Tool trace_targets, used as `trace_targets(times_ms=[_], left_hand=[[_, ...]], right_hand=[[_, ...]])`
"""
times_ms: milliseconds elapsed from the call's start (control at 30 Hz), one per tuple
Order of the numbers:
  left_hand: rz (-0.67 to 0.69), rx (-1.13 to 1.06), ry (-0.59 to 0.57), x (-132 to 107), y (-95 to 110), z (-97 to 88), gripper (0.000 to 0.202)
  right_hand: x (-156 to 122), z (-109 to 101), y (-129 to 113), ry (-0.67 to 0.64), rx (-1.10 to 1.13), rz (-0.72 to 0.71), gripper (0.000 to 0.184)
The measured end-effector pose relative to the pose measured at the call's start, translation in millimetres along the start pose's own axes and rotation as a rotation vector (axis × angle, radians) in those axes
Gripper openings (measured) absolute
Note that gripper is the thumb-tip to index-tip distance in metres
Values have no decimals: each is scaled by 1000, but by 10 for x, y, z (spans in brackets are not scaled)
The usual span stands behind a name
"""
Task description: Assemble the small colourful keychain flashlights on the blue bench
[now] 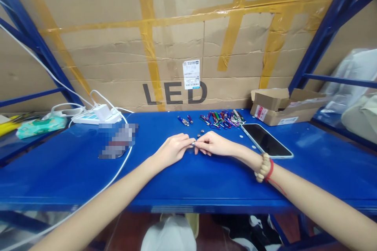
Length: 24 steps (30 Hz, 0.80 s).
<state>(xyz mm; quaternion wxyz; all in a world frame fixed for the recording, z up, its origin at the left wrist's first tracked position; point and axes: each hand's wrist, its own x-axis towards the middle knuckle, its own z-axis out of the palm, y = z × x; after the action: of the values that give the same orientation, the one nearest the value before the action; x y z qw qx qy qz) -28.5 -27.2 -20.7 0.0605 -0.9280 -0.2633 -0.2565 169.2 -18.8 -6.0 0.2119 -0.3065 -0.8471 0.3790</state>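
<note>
Over the middle of the blue table, my left hand and my right hand meet at the fingertips. Both are closed on one small silvery piece, mostly hidden by the fingers, so its kind is unclear. Just beyond my right hand lie a few small shiny metal bits. Farther back are a few short blue and red metal tubes. To their right is a pile of coloured carabiner keychain tubes, in green, red, purple and blue.
A phone lies right of my right hand, before an open cardboard box. At left are a power strip with a white cable, a blurred-out item and a green patterned pouch. A large carton walls the back.
</note>
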Motion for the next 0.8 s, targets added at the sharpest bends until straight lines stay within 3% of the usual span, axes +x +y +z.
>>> trace_targets(times_ms=[100,233,333,567,667,800], left_hand=[[9,46,67,8,7,2,31],[17,64,247,43,-1,21,26],[-1,36,292,72,-18,31,24],[-137,-2,122,122,-5,7,24],[-334,-7,76,142,9,-22,24],[-615,-65,147,135,-76,-85,26]], right_hand=[[12,26,8,-10,201,43,46],[30,40,-26,-12,648,179,47],[46,39,-39,0,770,240,45],[61,-15,-24,83,518,185,49],[43,-159,4,149,385,181,50],[-19,-436,93,427,3,251,49]])
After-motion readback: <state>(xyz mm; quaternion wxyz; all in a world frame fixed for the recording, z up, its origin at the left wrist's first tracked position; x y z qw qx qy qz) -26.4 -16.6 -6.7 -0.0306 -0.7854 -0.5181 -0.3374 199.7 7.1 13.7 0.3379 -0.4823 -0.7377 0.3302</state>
